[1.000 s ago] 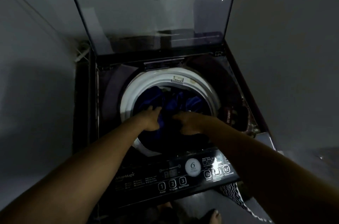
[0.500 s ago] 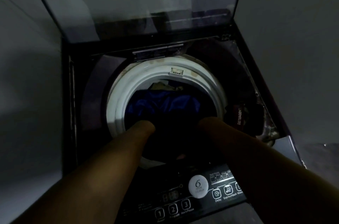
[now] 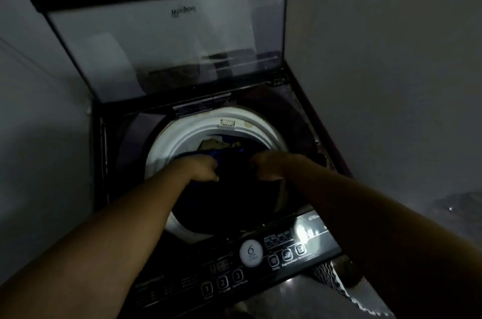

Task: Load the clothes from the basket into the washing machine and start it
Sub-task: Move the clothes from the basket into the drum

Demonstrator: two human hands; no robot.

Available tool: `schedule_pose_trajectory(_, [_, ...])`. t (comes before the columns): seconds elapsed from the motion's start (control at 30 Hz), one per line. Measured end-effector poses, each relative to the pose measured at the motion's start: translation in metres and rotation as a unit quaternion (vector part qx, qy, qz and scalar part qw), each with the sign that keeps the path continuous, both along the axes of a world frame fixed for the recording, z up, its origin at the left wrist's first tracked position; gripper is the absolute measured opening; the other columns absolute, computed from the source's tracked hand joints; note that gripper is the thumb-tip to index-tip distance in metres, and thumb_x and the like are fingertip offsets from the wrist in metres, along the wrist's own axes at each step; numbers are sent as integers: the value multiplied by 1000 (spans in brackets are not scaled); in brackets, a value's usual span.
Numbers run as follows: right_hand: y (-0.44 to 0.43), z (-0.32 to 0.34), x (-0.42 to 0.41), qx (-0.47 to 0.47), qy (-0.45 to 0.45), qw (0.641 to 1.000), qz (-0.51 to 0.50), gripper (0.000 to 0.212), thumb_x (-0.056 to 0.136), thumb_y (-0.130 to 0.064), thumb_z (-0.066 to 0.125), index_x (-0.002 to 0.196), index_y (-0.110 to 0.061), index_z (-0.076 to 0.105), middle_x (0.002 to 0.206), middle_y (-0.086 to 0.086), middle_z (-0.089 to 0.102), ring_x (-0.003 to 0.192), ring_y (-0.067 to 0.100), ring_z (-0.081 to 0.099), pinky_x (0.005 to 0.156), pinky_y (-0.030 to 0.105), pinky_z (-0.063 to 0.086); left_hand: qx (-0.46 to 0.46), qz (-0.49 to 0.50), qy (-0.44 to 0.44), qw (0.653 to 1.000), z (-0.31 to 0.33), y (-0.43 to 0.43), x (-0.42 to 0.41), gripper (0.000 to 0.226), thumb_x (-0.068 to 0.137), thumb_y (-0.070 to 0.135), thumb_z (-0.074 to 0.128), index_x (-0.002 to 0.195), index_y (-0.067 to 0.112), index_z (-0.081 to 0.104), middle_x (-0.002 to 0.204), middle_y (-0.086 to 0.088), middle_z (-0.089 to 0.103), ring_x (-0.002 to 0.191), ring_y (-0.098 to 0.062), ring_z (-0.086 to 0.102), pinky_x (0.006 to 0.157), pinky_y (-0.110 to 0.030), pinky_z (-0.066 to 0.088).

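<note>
While reaching over the washing machine [image 3: 276,240], clenches left hand [image 3: 202,168] and right hand [image 3: 271,166] on the dark clothes [image 3: 234,196], one grip at each end; spans the bundle sideways across the drum mouth [image 3: 187,133], just below both fists, neither nearer; needs only lowering.

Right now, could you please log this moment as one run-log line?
stage: loading | left hand: grips dark garment | right hand: grips dark garment | drum: blue clothes inside | lid: up | control panel: untouched
</note>
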State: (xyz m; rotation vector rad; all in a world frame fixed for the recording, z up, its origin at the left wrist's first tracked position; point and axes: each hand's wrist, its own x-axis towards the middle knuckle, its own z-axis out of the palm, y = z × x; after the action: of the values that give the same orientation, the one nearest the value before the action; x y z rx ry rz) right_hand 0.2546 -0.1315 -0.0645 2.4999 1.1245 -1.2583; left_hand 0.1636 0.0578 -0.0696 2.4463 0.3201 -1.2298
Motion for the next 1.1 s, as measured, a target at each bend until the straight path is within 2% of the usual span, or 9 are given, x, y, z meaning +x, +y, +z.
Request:
schedule_pose_trajectory(0.1, [-14, 50, 16, 109, -78, 991, -26, 39, 95, -29, 62, 132, -18, 62, 134, 13, 62, 122, 31, 60, 100, 33, 48, -9, 14, -145, 989, 30, -11, 28, 51, 94, 37, 65, 141, 21, 53, 145, -3, 52, 123, -21, 54, 101, -29, 45])
schedule_pose_trajectory(0.2, [-49, 91, 31, 189, -142, 970, -49, 41, 93, -30, 62, 132, -19, 63, 129, 13, 66, 119, 33, 61, 95, 32, 47, -34, 26, -250, 967, 71, -45, 56, 36, 93, 29, 66, 129, 22, 62, 132, -3, 63, 114, -20, 61, 97, -29, 47])
schedule_pose_trajectory(0.33, [-125, 120, 53, 213, -160, 954, -137, 35, 93, -29, 61, 126, -16, 63, 126, 13, 66, 115, 34, 63, 84, 32, 47, -74, 18, -306, 949, 108, -118, 89, 40, 92, 30, 66, 132, 26, 62, 131, 3, 63, 117, -16, 60, 102, -31, 48])
schedule_pose_trajectory(0.47, [-222, 106, 73, 187, -153, 947, -212, 41, 95, -30, 60, 134, -16, 60, 134, 10, 62, 122, 31, 59, 100, 40, 49, -125, -10, -330, 936, 117, -209, 110, 41, 94, 29, 65, 135, 23, 60, 131, 3, 62, 116, -15, 60, 101, -30, 48])
schedule_pose_trajectory(0.53, [-271, 88, 77, 174, -144, 941, -252, 41, 94, -32, 63, 134, -19, 59, 135, 7, 62, 122, 28, 59, 103, 37, 48, -138, -18, -324, 936, 110, -255, 117, 41, 94, 28, 65, 135, 22, 61, 132, 2, 62, 115, -16, 62, 102, -34, 50])
schedule_pose_trajectory(0.6, [-324, 66, 79, 158, -136, 939, -275, 40, 93, -34, 64, 132, -25, 60, 134, 4, 62, 121, 26, 60, 102, 33, 46, -153, -22, -314, 937, 94, -306, 123, 38, 93, 27, 67, 131, 21, 63, 128, 2, 65, 109, -16, 64, 100, -34, 51])
schedule_pose_trajectory(0.73, [-417, 5, 69, 141, -96, 932, -321, 37, 92, -33, 62, 129, -28, 62, 131, 5, 65, 119, 28, 61, 101, 34, 47, -171, -40, -270, 947, 42, -400, 131, 33, 92, 23, 69, 125, 18, 67, 120, 2, 68, 97, -9, 62, 91, -23, 48])
schedule_pose_trajectory(0.97, [-534, -135, 30, 114, -10, 915, -386, 37, 93, -29, 62, 129, -23, 64, 130, 7, 67, 117, 27, 63, 99, 33, 50, -186, -31, -147, 971, -109, -506, 124, 27, 90, 25, 70, 116, 21, 69, 117, 0, 69, 109, -16, 65, 97, -35, 53])
schedule_pose_trajectory(1.1, [-563, -223, 10, 111, 21, 910, -399, 22, 91, -24, 60, 110, -20, 70, 117, 10, 71, 111, 32, 65, 90, 34, 51, -173, 0, -91, 981, -210, -531, 110, 30, 91, 23, 70, 121, 16, 68, 120, -1, 66, 113, -16, 61, 92, -24, 46])
